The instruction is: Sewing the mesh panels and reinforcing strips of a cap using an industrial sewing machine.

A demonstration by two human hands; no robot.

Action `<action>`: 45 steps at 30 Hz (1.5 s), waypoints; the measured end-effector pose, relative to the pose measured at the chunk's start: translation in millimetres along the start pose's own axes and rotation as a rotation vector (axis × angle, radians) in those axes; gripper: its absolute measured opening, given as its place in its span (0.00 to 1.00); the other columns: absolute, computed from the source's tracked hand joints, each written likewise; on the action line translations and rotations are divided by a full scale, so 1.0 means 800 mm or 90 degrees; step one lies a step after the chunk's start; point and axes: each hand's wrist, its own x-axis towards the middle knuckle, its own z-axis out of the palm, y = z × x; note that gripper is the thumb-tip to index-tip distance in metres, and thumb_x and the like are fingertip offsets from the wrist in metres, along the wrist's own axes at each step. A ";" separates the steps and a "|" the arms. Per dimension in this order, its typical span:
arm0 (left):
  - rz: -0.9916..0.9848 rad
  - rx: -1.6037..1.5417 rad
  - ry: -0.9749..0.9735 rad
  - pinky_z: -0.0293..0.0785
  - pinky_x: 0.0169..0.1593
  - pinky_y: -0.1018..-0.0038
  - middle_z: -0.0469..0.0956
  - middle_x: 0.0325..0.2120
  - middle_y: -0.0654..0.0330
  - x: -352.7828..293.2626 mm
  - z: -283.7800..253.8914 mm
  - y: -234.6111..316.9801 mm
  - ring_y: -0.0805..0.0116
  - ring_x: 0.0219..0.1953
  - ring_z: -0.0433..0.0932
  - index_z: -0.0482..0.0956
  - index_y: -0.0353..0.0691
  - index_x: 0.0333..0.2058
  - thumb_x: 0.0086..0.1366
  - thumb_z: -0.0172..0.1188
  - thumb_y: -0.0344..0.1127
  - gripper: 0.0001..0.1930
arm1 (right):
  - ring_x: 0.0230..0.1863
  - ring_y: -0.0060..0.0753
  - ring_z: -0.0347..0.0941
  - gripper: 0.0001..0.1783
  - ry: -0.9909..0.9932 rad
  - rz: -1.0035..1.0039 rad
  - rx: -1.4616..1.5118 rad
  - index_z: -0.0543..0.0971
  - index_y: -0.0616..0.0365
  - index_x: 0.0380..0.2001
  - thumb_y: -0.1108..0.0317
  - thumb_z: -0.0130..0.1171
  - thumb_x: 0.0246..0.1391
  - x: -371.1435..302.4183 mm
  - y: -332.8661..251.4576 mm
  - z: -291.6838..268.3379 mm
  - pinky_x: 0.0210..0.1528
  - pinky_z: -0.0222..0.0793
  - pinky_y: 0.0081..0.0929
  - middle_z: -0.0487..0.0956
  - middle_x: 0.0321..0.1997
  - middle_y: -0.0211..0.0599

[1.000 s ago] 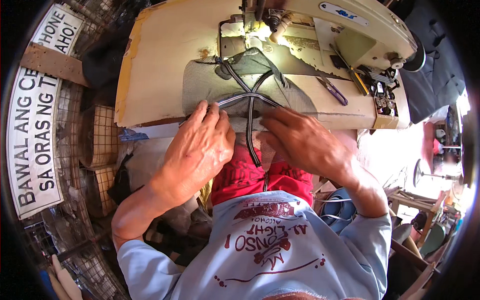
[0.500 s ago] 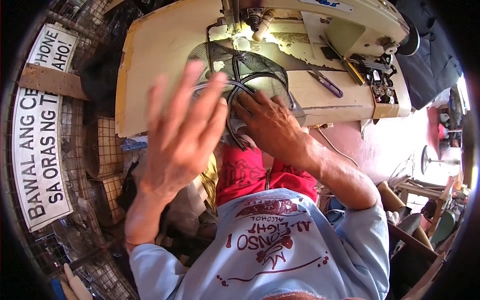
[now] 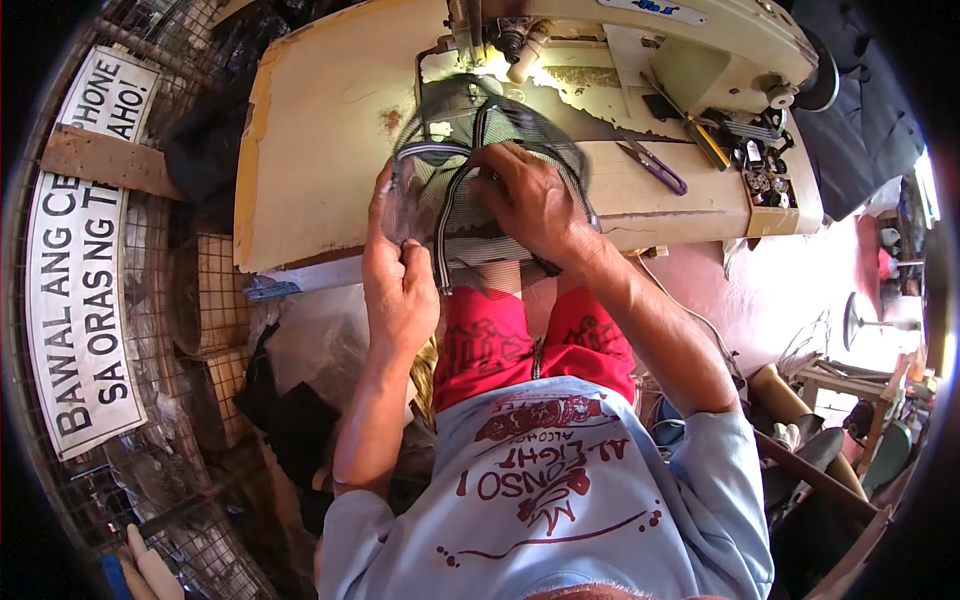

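The left hand [image 3: 398,285] pinched the near edge of a grey mesh piece [image 3: 470,170] with black piping, which lay on the cream counter [image 3: 320,130] just short of the sewing machine [image 3: 640,40], not yet stitching; the right hand [image 3: 530,200] pressed flat on it. Half a second earlier the left hand was raised, fingers spread.

A mesh piece [image 3: 470,150] lies on the sewing table [image 3: 320,130], reaching from just before the machine's needle [image 3: 470,40] to the near edge. The left hand [image 3: 400,280] pinches its left side at the near edge; the right hand [image 3: 530,200] rests on it to the right. The sewing machine [image 3: 700,50] stands along the far edge. Scissors [image 3: 652,165], or perhaps snips, lie right of the mesh, and a tray of bobbins [image 3: 765,175] sits near the right edge.
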 end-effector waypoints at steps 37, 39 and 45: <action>0.124 0.094 0.064 0.63 0.68 0.72 0.76 0.58 0.53 0.040 -0.039 0.026 0.68 0.64 0.71 0.72 0.32 0.62 0.72 0.47 0.20 0.21 | 0.45 0.56 0.75 0.11 0.001 -0.039 -0.072 0.78 0.62 0.44 0.76 0.59 0.57 -0.045 -0.042 -0.052 0.47 0.74 0.46 0.77 0.41 0.49; 0.101 0.086 0.065 0.65 0.67 0.72 0.76 0.58 0.55 0.038 -0.041 0.020 0.69 0.62 0.72 0.71 0.32 0.63 0.72 0.50 0.21 0.21 | 0.49 0.53 0.74 0.09 -0.008 -0.082 -0.105 0.79 0.62 0.42 0.75 0.58 0.56 -0.040 -0.033 -0.044 0.49 0.74 0.44 0.77 0.43 0.47; 0.060 -0.086 0.132 0.66 0.65 0.72 0.75 0.58 0.56 0.020 -0.035 -0.012 0.70 0.59 0.74 0.69 0.31 0.64 0.68 0.59 0.24 0.26 | 0.51 0.56 0.74 0.12 -0.110 -0.120 -0.260 0.79 0.61 0.43 0.71 0.58 0.56 -0.014 -0.001 -0.031 0.52 0.74 0.47 0.79 0.45 0.51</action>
